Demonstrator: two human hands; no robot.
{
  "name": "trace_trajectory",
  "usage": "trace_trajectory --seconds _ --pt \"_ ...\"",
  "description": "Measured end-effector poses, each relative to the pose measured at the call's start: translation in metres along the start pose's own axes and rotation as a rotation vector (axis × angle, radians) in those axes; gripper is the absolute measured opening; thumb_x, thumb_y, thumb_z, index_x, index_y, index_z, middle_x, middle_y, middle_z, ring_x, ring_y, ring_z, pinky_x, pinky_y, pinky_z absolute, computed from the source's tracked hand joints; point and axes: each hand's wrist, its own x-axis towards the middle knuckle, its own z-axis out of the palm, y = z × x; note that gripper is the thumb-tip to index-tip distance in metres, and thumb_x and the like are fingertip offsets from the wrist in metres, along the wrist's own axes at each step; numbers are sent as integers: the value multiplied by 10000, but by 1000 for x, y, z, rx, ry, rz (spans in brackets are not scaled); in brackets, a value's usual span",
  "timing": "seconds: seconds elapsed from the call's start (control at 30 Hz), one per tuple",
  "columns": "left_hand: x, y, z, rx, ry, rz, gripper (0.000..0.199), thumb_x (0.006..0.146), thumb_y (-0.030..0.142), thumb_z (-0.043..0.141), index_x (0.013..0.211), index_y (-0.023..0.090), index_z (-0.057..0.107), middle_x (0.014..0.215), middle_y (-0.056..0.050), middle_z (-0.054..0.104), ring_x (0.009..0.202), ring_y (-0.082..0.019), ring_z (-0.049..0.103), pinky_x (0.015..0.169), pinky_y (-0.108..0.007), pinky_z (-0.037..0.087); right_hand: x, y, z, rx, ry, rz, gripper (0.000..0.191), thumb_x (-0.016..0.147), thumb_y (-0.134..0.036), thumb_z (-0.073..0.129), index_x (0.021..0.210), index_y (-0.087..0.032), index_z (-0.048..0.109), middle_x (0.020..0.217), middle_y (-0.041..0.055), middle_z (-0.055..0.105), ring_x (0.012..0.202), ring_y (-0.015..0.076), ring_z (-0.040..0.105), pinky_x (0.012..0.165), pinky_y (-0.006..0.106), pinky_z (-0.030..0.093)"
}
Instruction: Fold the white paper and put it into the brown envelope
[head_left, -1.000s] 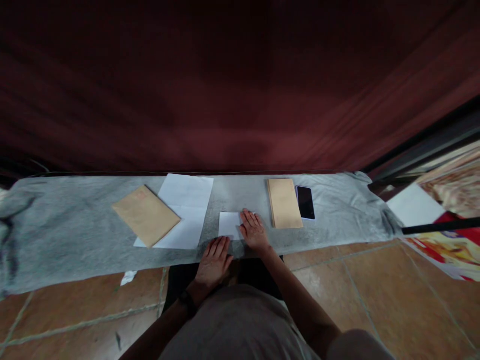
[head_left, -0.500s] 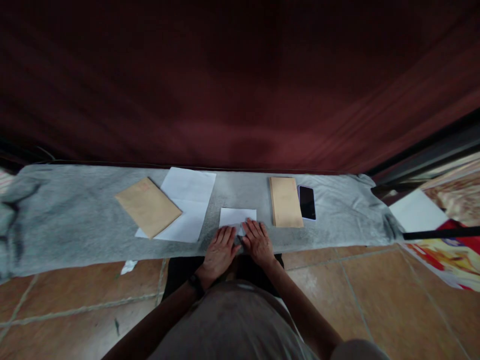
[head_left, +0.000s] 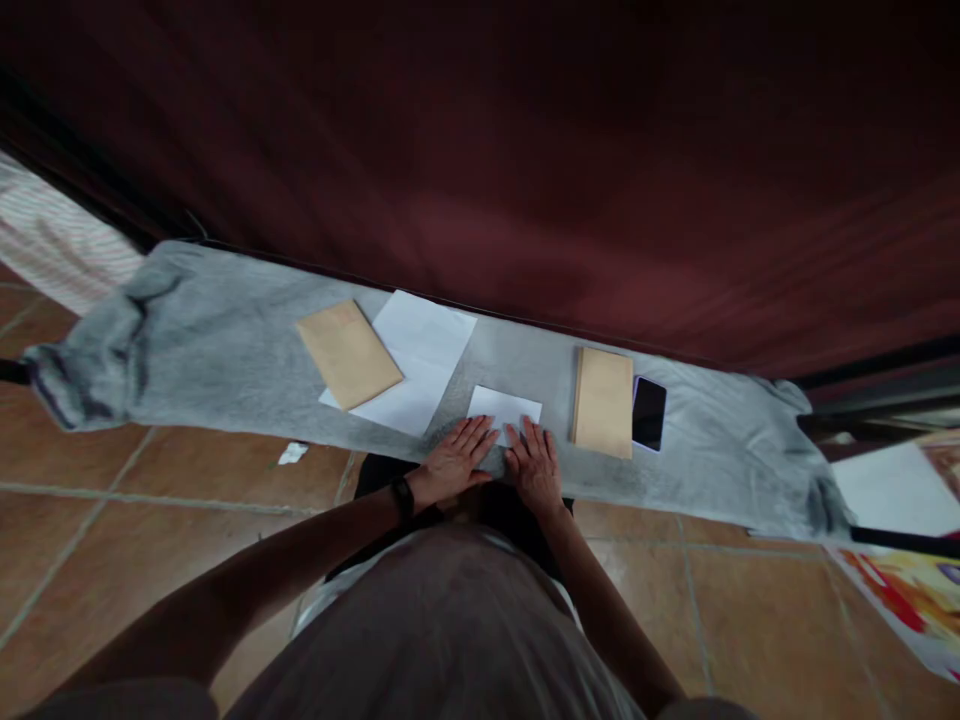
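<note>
A folded white sheet of paper (head_left: 506,403) lies flat in front of me on the grey cloth (head_left: 247,350). My left hand (head_left: 454,462) rests on its lower left part, fingers stretched out and flat. Over the lower right part lies my right hand (head_left: 534,468), its fingers slightly spread and pointing away from me. Both hands cover the near edge of the paper. To the left, a brown envelope (head_left: 350,353) lies partly over a larger white sheet (head_left: 431,360). A stack of brown envelopes (head_left: 604,402) sits right of my right hand.
A phone (head_left: 649,413) with a dark screen lies right beside the envelope stack. Behind the narrow cloth-covered surface stands a dark red panel (head_left: 487,240). A scrap of white paper (head_left: 292,453) is on the tiled floor (head_left: 202,560). White and colourful printed sheets (head_left: 900,490) appear at far right.
The camera view has tilted and shifted, so the bench now slopes down to the right. My hands stay on the folded paper, the left one now turned more to the right.
</note>
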Motion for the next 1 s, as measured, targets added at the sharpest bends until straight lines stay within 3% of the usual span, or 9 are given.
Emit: trace_trajectory --seconds 0.13,0.4,0.8,1.0 --pt "-1 -2 1 9 1 4 791 906 554 578 1532 131 343 1608 -194 290 1503 -314 249 1226 -485 207 -5 0 -4 17 -24 -51 470 1048 -340 418 1511 -262 409 1618 105 310 1484 273 290 1200 542 210" --pt "-3 0 -2 25 -16 -10 772 929 565 532 1528 114 350 1601 -195 303 1504 -298 252 1226 -470 195 -16 1 -7 25 -39 -30 480 1059 -332 379 1524 -215 386 1591 110 367 1480 263 303 1206 523 212" --pt "-19 -3 5 78 59 -114 772 942 545 493 1509 36 369 1582 -213 323 1501 -316 249 1220 -467 238 -13 8 -10 13 7 173 467 1032 -262 427 1493 -189 443 1578 118 386 1454 270 355 1194 496 249" --pt "-14 -2 4 60 85 -165 634 974 448 437 1458 39 461 1533 -221 413 1451 -326 365 1182 -478 302 -9 8 -7 55 24 237 449 1020 -260 436 1463 -210 486 1543 95 449 1438 257 377 1188 480 256"
